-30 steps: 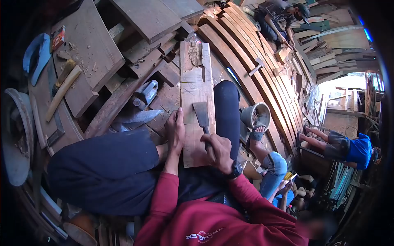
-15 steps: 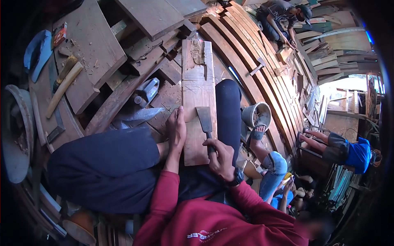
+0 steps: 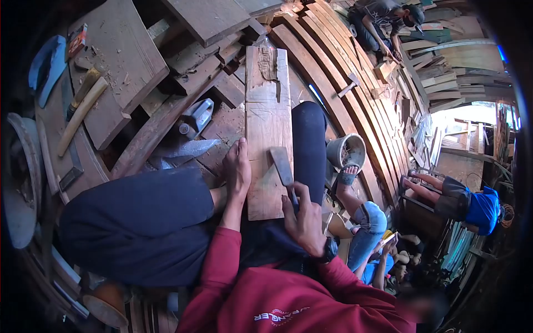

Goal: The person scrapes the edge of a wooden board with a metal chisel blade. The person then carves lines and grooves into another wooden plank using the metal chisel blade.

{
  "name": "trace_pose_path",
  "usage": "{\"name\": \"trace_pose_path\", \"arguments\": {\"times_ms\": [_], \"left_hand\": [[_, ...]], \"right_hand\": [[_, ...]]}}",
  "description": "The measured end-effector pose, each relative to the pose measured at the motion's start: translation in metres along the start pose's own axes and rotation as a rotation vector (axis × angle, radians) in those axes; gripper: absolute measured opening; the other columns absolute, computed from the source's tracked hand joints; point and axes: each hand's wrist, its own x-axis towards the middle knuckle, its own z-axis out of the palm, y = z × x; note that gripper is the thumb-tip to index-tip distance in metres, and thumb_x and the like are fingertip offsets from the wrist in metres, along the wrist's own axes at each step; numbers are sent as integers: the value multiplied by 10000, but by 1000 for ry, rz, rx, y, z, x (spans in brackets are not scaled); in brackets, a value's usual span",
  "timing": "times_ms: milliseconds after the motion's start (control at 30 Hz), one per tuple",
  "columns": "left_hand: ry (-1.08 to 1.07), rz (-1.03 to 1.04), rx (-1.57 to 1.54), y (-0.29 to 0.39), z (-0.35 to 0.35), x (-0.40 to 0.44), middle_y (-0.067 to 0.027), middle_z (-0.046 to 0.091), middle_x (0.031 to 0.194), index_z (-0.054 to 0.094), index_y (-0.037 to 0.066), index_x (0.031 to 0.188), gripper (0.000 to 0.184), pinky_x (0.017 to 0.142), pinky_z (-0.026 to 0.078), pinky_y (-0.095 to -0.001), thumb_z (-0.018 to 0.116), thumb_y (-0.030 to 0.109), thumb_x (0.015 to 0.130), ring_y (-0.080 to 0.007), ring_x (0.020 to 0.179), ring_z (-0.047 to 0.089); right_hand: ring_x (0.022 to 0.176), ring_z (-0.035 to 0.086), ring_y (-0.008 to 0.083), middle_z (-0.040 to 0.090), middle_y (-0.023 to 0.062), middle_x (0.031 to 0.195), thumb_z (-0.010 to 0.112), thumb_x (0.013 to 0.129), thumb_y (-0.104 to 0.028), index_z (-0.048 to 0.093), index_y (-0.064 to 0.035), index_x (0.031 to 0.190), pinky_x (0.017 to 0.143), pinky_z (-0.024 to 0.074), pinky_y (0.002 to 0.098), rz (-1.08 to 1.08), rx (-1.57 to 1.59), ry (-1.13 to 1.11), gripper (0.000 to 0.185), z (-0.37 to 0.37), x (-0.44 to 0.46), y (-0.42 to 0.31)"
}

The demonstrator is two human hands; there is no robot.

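A long wooden board (image 3: pixel 268 125) lies lengthwise across my lap, with a rough carved hollow at its far end. My left hand (image 3: pixel 239 166) grips the board's left edge, thumb side up, its other fingers partly hidden. Over the near half of the board, a broad, flat-bladed chisel (image 3: pixel 281 165) with a flared end slants up to the left. My right hand (image 3: pixel 305 219) holds its dark handle loosely between thumb and fingers. Whether the blade touches the wood, I cannot tell.
Wooden-handled tools (image 3: pixel 83 111) and a blue-handled saw (image 3: pixel 47 69) lie at left. A plastic bottle (image 3: pixel 197 117) stands left of the board. To the right are a bucket (image 3: pixel 347 152), a hammer (image 3: pixel 349 85) on planks, and several people, one in a blue shirt (image 3: pixel 482 211).
My right hand has moved slightly right and down, its grip looser, and the chisel has tilted more to the left. My left hand still holds the board's edge.
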Motion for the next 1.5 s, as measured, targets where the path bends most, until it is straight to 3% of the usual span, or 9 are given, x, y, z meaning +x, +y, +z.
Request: {"name": "trace_pose_path", "arguments": {"times_ms": [100,133,233,433,533,700,767,1333,1500], "left_hand": [[-16,-33,41,3,1,-5,-232,624,762,624,-19,883,502,696,448,-451,442,427,1022,-374,743,619],[9,4,1,4,2,-5,-221,626,749,619,-14,866,506,687,451,-443,456,440,1017,-355,721,619],[-15,-23,33,3,0,-4,-196,637,743,620,-9,856,511,677,458,-423,487,462,1004,-315,700,623],[2,-24,43,3,3,-4,-164,652,728,639,4,862,508,674,465,-413,523,484,985,-301,707,638],[9,-21,66,0,2,-2,-166,649,725,645,4,864,511,673,465,-415,524,486,985,-301,697,633],[-8,-61,55,6,0,-6,-178,659,742,649,4,863,513,684,471,-428,522,486,984,-318,721,649],[8,-9,72,5,2,-4,-187,659,744,644,-1,860,514,683,469,-439,520,481,987,-338,727,649],[6,-26,65,-3,6,-7,-184,674,772,665,2,888,521,713,476,-422,520,493,984,-326,752,654],[18,-12,50,0,4,-2,-189,669,765,663,-5,882,531,710,472,-423,520,496,985,-327,746,651]], "right_hand": [[582,642,386,618,215,652,600,925,-123,493,-84,1408,555,481,454,57,-184,-135,496,-6,10,1],[585,643,387,634,227,671,602,890,-108,449,-113,1480,595,500,479,112,-317,-302,609,-12,15,-2],[504,618,357,613,179,592,589,872,-156,501,-90,1437,519,487,473,-44,-240,-129,575,-11,-1,4],[493,621,344,617,176,583,597,839,-160,561,-116,1394,526,497,459,57,-272,-141,557,-2,10,3],[559,643,375,612,239,630,595,849,-150,639,-152,1326,591,512,443,94,-200,-108,479,-1,7,-1],[554,642,375,599,257,634,603,834,-153,639,-156,1327,589,511,445,105,-186,-98,494,-5,8,-2],[549,651,355,657,185,639,600,835,-204,612,-176,1355,592,530,459,98,-233,-128,521,-2,6,1],[500,620,367,589,189,545,612,827,-207,656,-210,1311,564,519,458,177,-119,-84,486,7,16,8],[475,606,360,564,203,529,608,834,-222,646,-217,1324,547,506,461,65,-200,-75,492,5,6,5]]}}
